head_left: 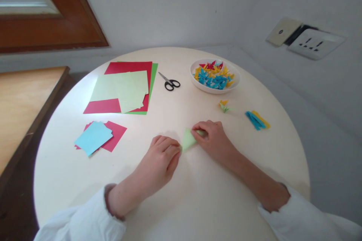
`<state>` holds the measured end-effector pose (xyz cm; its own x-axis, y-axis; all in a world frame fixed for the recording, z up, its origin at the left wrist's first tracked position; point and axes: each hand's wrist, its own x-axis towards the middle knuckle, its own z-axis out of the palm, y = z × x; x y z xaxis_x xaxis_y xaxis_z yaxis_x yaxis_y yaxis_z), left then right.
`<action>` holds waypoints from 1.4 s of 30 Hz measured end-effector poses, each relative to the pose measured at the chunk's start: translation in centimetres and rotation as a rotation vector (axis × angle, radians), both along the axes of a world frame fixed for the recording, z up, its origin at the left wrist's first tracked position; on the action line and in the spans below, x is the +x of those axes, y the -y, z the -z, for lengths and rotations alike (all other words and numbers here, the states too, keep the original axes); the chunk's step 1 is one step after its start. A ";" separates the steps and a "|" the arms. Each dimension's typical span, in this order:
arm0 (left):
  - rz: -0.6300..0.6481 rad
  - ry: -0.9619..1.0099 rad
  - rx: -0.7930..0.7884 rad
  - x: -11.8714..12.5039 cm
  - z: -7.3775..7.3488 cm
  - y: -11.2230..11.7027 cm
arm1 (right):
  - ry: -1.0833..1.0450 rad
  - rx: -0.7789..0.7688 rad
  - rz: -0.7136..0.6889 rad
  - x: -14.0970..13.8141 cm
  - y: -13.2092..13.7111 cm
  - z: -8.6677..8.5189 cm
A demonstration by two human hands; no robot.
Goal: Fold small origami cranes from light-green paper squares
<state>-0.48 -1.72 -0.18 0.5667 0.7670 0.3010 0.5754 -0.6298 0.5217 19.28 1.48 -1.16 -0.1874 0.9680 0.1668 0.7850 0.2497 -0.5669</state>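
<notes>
Matt paper piece (187,141); smooth tabletop (181,207); metal scissor blades (163,77); wooden frame (75,15).

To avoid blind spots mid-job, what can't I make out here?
All in the head view:
Triangle, right end: partly hidden by right grip.
Left grip, underside: hidden by its back.
Bowl, bottom: mostly hidden by cranes.
Window: cut off by top and left edges.

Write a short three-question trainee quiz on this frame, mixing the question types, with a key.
1. Multiple choice: what colour is the paper between the left hand and the right hand? a) red b) light green c) dark blue
2. True or false: the scissors lie on the table, outside the white dish.
3. Fill in: the blue and yellow pieces lie to the ____ of the right hand.

Key: 1. b; 2. true; 3. right.
</notes>
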 end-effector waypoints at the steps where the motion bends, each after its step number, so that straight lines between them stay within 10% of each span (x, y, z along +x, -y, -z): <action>1: -0.027 0.016 0.003 0.0 -0.1 0.0 | -0.001 -0.001 0.000 0.0 0.0 0.0; 11: 0.201 -0.174 0.065 0.4 0.2 0.9 | 0.001 -0.065 0.031 -0.3 0.1 -0.4; 42: 0.204 -0.275 0.069 0.5 0.5 1.0 | 0.105 0.024 0.060 -0.6 0.5 -0.3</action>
<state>0.05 -2.69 -0.67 0.7730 0.6131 0.1630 0.5474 -0.7745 0.3170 18.65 1.00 -0.85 -0.1468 0.9740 0.1728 0.8536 0.2130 -0.4753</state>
